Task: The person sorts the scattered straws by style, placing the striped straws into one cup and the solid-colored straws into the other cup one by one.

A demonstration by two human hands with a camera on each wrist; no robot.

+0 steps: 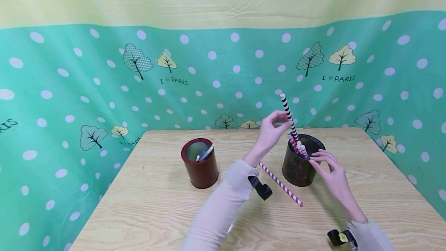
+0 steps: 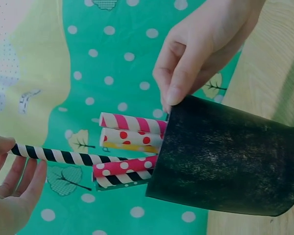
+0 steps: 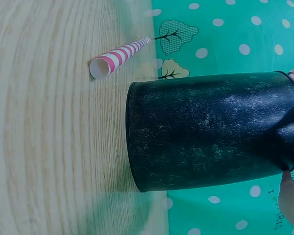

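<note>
Between thumb and fingers, my left hand [image 1: 273, 129] pinches a black-and-white striped paper straw [image 1: 287, 107] near its upper part. The straw leans upright, its lower end inside the mouth of a dark round pot [image 1: 300, 169]. Several patterned straws [image 2: 130, 142], some pink-striped and some dotted, stick out of the same pot. My right hand [image 1: 329, 165] pinches the pot's near rim, thumb outside, as the left wrist view shows. On the table in front of the pot lies a pink-and-white striped straw [image 1: 282, 185].
A dark red round pot [image 1: 202, 171] stands to the left with a few thin sticks [image 1: 208, 152] inside. The wooden table [image 1: 146, 204] backs onto a green dotted curtain [image 1: 237, 80]. Each wrist wears a black camera [image 1: 261, 189].
</note>
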